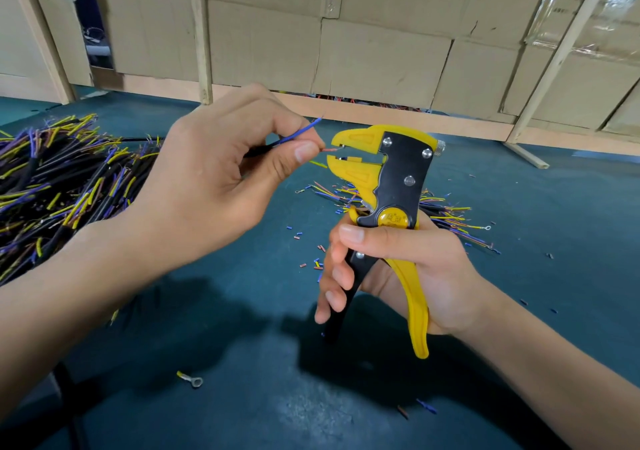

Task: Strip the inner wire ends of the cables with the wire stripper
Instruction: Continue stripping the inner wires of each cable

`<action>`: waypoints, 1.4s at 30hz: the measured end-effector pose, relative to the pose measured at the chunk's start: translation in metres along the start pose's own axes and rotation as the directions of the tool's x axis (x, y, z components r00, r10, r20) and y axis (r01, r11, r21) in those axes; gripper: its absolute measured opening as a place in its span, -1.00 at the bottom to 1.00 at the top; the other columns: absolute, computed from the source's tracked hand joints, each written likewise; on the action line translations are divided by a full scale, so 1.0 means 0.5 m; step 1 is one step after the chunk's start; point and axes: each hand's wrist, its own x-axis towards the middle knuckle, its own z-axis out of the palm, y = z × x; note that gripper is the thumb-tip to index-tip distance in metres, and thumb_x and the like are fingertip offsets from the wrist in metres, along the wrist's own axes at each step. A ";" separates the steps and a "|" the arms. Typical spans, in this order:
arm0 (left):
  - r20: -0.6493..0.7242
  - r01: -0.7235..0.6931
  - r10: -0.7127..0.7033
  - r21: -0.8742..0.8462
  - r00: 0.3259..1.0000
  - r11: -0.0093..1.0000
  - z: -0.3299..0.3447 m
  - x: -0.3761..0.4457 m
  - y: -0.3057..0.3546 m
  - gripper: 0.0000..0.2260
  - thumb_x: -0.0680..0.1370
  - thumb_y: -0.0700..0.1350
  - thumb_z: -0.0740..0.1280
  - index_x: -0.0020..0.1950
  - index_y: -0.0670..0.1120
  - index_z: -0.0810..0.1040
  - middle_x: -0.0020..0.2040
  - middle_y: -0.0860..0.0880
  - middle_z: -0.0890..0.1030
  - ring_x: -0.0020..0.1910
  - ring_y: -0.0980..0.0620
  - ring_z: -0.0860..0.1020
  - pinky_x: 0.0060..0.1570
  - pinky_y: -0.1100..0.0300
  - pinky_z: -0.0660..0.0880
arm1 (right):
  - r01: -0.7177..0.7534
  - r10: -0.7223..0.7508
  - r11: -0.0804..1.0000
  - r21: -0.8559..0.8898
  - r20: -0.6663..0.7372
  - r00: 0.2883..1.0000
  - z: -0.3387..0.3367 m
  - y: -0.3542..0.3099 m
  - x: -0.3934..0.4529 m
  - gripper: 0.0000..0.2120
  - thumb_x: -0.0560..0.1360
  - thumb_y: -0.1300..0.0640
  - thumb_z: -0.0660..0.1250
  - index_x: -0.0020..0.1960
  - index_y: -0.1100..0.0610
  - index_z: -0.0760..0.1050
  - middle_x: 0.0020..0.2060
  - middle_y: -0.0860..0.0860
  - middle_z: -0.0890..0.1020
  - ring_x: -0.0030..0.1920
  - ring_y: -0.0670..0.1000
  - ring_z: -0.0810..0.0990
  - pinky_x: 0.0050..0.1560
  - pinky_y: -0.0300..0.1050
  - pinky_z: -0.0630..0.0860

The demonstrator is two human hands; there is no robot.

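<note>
The left hand [214, 176], at about ten o'clock from the centre of the view, pinches a thin cable [263, 147] between thumb and forefinger. Three inner wires fan out past the fingertips: a blue wire [304, 128] pointing up toward one o'clock, a pink wire [329, 150] pointing straight at three o'clock, and a yellow-green wire [318, 164] angling down toward four o'clock. The pink wire's tip sits just at the mouth of the wire stripper [388, 186], between its parted yellow jaws.

The right hand [408, 269], at about four o'clock, is wrapped around the stripper's handles, fingers curled over the black handle and the palm against the yellow one; the handles stand spread apart.

On the dark green worktop [242, 345], a big heap of cables [62, 179] lies at nine o'clock. A smaller bunch of cables [446, 217] lies behind the stripper at three o'clock. Small bits of cut insulation [311, 262] are scattered near the centre, and a ring terminal [190, 378] lies at seven o'clock. Cardboard panels [381, 51] stand at twelve o'clock.
</note>
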 end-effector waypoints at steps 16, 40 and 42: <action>0.023 -0.045 0.044 0.071 0.999 0.996 0.000 -0.003 0.002 -0.81 0.65 -0.11 0.31 0.02 -0.22 0.63 -0.07 -0.03 0.56 -0.14 -0.10 0.54 -0.16 -0.14 0.47 | -0.059 0.057 0.995 0.079 0.034 0.998 0.001 0.001 0.001 -0.81 0.53 0.19 0.32 -0.17 0.32 0.55 -0.38 0.18 0.51 -0.36 0.18 0.54 -0.18 0.23 0.57; -0.033 0.134 -0.146 -0.239 0.989 0.962 0.020 -0.012 0.014 -0.94 0.60 -0.12 0.38 -0.02 -0.07 0.62 -0.13 -0.03 0.63 -0.16 -0.04 0.60 -0.16 0.11 0.49 | -0.137 0.143 0.986 0.094 -0.061 0.988 0.028 -0.008 -0.001 -0.76 0.44 0.24 0.27 -0.40 0.21 0.36 -0.52 0.10 0.35 -0.56 0.07 0.39 -0.40 0.01 0.54; 0.006 0.170 -0.176 -0.302 0.984 0.938 0.018 -0.011 0.014 -0.92 0.60 -0.14 0.38 -0.03 -0.13 0.64 -0.13 0.09 0.61 -0.15 0.25 0.55 -0.11 0.39 0.44 | -0.143 0.150 0.987 0.067 -0.105 0.983 0.033 -0.007 -0.002 -0.69 0.46 0.21 0.30 -0.43 0.17 0.33 -0.56 0.07 0.33 -0.61 0.05 0.36 -0.46 -0.05 0.51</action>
